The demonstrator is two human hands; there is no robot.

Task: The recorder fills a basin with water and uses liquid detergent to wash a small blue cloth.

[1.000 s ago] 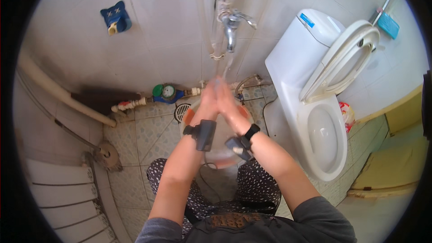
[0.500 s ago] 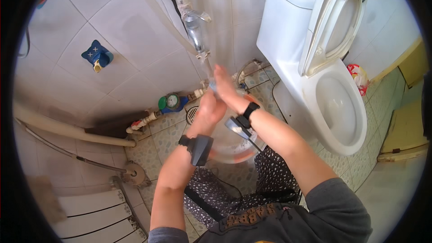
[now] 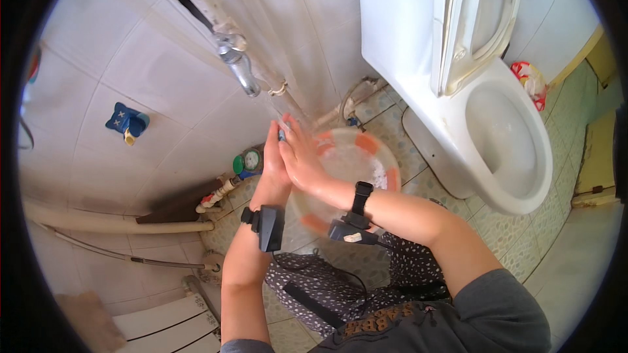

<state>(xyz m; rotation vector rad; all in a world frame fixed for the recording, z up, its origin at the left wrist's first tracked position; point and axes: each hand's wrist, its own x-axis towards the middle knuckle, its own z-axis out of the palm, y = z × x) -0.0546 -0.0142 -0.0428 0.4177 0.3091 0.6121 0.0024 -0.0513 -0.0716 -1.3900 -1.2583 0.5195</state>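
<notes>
My left hand (image 3: 275, 162) and my right hand (image 3: 303, 157) are pressed palm to palm just below the tap, fingers stretched upward. A small light-blue thing (image 3: 282, 134) shows between them; its kind is hidden by the fingers. Faint water seems to fall from the clear-bodied tap (image 3: 241, 72) onto my fingertips. Under and to the right of my hands is a round basin with an orange-and-white rim (image 3: 392, 180), holding cloudy water with some white suds. Each wrist carries a black strap with a dark device.
A white toilet (image 3: 540, 176) with its lid raised stands at the right, a red-and-white bag (image 3: 528, 85) beside it. Along the left wall run a pipe (image 3: 157, 224) and a green-capped water meter (image 3: 250, 161). A blue hook (image 3: 127, 123) is fixed to the tiles.
My view has shifted, so the tap sits further left and more of the basin shows. My hands have moved from a blurred, crossed rub to lying palm to palm, fingers up.
</notes>
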